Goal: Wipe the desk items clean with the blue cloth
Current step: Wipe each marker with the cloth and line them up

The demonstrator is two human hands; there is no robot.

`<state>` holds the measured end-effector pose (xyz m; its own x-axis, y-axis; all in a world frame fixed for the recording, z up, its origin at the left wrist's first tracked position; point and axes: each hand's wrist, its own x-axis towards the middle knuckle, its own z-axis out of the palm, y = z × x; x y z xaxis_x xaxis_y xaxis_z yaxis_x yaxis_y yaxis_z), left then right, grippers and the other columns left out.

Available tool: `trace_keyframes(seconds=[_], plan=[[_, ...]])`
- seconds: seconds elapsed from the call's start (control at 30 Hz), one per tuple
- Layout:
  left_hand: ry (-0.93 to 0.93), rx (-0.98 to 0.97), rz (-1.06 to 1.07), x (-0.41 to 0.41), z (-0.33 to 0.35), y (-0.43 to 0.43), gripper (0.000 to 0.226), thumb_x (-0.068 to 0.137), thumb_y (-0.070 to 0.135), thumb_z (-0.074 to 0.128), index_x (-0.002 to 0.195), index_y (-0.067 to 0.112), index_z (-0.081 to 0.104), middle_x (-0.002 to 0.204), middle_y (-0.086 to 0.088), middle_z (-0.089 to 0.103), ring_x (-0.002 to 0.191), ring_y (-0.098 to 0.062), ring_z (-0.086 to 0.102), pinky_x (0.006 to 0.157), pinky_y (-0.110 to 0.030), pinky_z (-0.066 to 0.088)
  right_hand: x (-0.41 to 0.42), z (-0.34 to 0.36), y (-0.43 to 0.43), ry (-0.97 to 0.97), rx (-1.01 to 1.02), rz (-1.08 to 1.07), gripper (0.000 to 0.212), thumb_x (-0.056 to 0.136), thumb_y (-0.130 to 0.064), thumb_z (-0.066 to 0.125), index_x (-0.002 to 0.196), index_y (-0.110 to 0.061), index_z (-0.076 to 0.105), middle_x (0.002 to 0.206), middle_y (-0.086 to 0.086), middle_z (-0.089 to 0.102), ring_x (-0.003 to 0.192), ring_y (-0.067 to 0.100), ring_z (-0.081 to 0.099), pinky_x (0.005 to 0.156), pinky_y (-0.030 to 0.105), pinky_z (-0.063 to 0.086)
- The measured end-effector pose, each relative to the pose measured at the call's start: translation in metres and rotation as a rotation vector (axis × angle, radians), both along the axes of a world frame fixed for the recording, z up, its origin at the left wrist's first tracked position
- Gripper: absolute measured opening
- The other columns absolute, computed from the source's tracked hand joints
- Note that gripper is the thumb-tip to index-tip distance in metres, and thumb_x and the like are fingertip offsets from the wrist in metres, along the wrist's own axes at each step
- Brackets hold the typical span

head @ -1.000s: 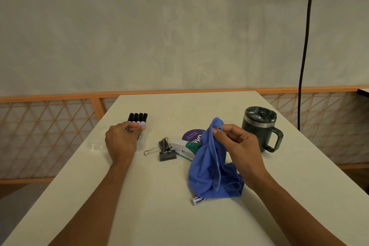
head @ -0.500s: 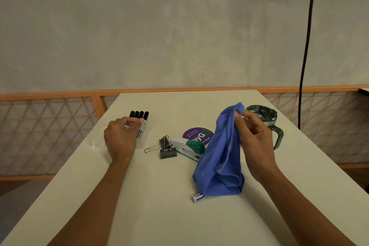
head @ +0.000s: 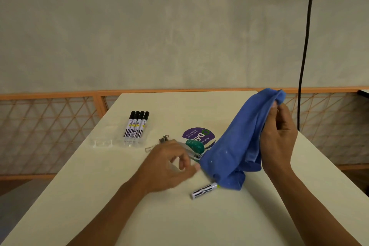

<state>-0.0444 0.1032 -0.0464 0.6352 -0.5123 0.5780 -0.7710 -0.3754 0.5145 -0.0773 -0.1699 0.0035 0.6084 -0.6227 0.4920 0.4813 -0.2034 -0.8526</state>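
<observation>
My right hand (head: 278, 142) grips the blue cloth (head: 235, 146) near its top and holds it up, so that it hangs down to the white table (head: 99, 195). The cloth's lower end covers part of a loose marker (head: 204, 190). My left hand (head: 169, 166) hovers, blurred, with loosely curled fingers and nothing in it, just left of the cloth and over the binder clip (head: 159, 144) and the green-and-white stapler (head: 194, 147). A pack of several black-capped markers (head: 136, 127) lies further left. The mug is hidden behind the cloth.
A round purple sticker (head: 197, 136) lies behind the stapler. An orange lattice railing (head: 50, 126) runs behind and beside the table. A black cable (head: 304, 46) hangs down the wall at the right. The table's near part is bare.
My left hand has let go of the marker pack and moved right toward the cloth. My right hand has lifted the cloth higher and further right.
</observation>
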Motion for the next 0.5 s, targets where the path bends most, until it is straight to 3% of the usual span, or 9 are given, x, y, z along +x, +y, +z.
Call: trace_keyframes(seconds=[0.1,0.2,0.3,0.5], plan=[[0.016,0.109,-0.043,-0.011,0.0,-0.011,0.044,0.079,0.063,0.088,0.071,0.025,0.067,0.068,0.01,0.06,0.078,-0.01,0.057,0.071,-0.016,0.039,0.002,-0.004,-0.001,0.019,-0.036,-0.039,0.033,0.113,-0.044,0.048,0.117,-0.019,0.068,0.076,-0.005,0.059,0.069,0.015,0.057,0.069,0.036,0.049],[0.014,0.178,-0.003,-0.014,-0.002,-0.015,0.053,0.074,0.076,0.084,0.071,0.027,0.065,0.069,0.01,0.061,0.081,-0.011,0.058,0.074,-0.023,0.045,0.004,-0.008,0.0,0.045,-0.063,-0.04,0.031,0.113,-0.043,0.048,0.118,-0.02,0.069,0.074,-0.007,0.06,0.068,0.013,0.059,0.067,0.032,0.05],[-0.031,0.224,0.008,-0.015,-0.005,-0.014,0.053,0.075,0.079,0.08,0.073,0.028,0.064,0.07,0.013,0.06,0.079,-0.009,0.058,0.081,-0.031,0.05,0.006,-0.012,0.002,0.055,-0.091,-0.029,0.034,0.113,-0.044,0.049,0.117,-0.016,0.068,0.073,-0.01,0.06,0.067,0.013,0.059,0.067,0.03,0.05],[-0.089,0.24,-0.024,-0.014,-0.007,-0.017,0.041,0.083,0.067,0.079,0.073,0.029,0.07,0.07,0.016,0.062,0.077,-0.007,0.057,0.076,-0.03,0.05,0.007,-0.015,0.001,0.06,-0.113,-0.034,0.033,0.112,-0.043,0.049,0.119,-0.017,0.069,0.076,-0.008,0.061,0.067,0.012,0.058,0.067,0.031,0.051]])
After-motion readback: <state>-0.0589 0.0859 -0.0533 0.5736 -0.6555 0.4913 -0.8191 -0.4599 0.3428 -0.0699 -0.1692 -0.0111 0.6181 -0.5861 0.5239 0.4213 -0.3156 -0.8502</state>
